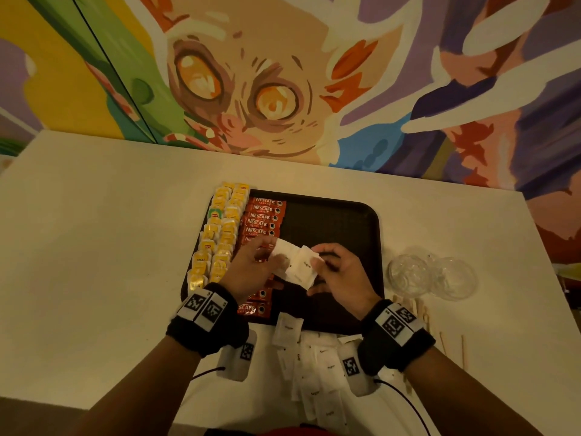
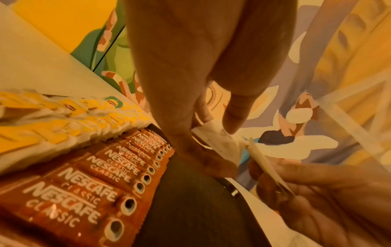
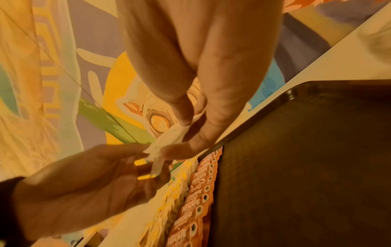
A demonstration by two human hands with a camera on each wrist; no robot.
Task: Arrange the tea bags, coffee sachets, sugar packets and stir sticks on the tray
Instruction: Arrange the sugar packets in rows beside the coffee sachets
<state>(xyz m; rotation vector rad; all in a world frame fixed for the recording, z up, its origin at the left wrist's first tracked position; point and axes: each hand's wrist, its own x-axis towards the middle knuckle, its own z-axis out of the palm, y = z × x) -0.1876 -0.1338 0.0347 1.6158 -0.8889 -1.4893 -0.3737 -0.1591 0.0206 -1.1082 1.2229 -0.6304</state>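
Observation:
A dark tray [image 1: 339, 221] lies on the white table. Yellow tea bags [image 1: 217, 234] fill its left edge in two columns, and red Nescafe sachets [image 1: 265, 215] run in a column beside them. Above the tray's middle, both hands hold white sugar packets [image 1: 297, 265]. My left hand [image 1: 254, 269] pinches the packets' left end [image 2: 220, 138]. My right hand [image 1: 339, 272] pinches their right end [image 3: 169, 138]. More sugar packets [image 1: 317, 363] lie loose on the table before the tray. Wooden stir sticks [image 1: 421, 313] lie to the tray's right front.
Two clear glass vessels [image 1: 430, 276] stand on the table right of the tray. A painted mural wall [image 1: 283, 73] rises behind the table. The tray's right half [image 3: 306, 150] is bare dark surface.

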